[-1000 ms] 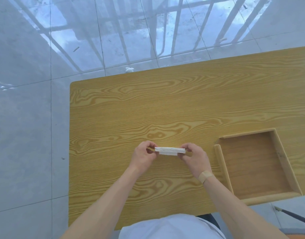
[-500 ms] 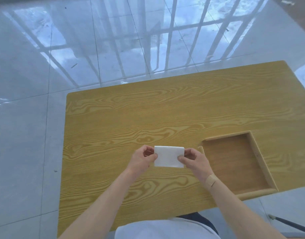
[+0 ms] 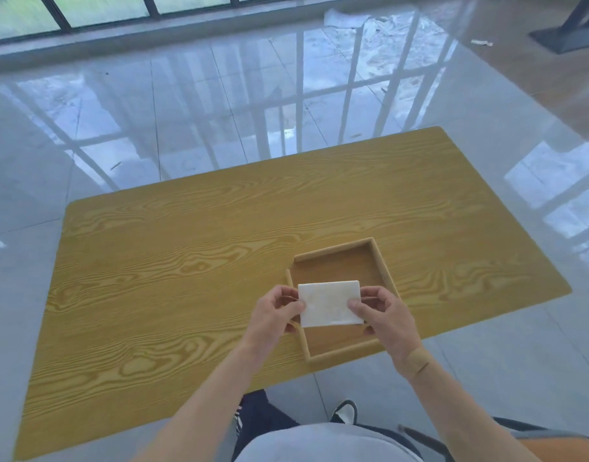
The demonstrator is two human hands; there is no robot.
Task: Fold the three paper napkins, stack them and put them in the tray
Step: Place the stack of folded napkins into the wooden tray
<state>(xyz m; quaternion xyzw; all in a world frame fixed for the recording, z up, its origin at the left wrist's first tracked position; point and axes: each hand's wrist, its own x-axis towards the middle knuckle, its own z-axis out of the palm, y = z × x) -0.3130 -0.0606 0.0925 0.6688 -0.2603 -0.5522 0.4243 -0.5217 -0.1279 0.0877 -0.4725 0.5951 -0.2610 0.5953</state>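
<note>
Change: half a second ago the folded napkin stack was held over bare tabletop, left of the tray; now it hangs over the tray's near-left part
Left hand: pinching the stack's left edge; thumb on top
Right hand: pinching the right edge likewise
Tray: near the tabletop's front edge, right of centre; nothing seen inside
Contact: cannot tell whether the stack touches the tray floor
Meaning: folding and stacking appear complete; lowering and release remain
</note>
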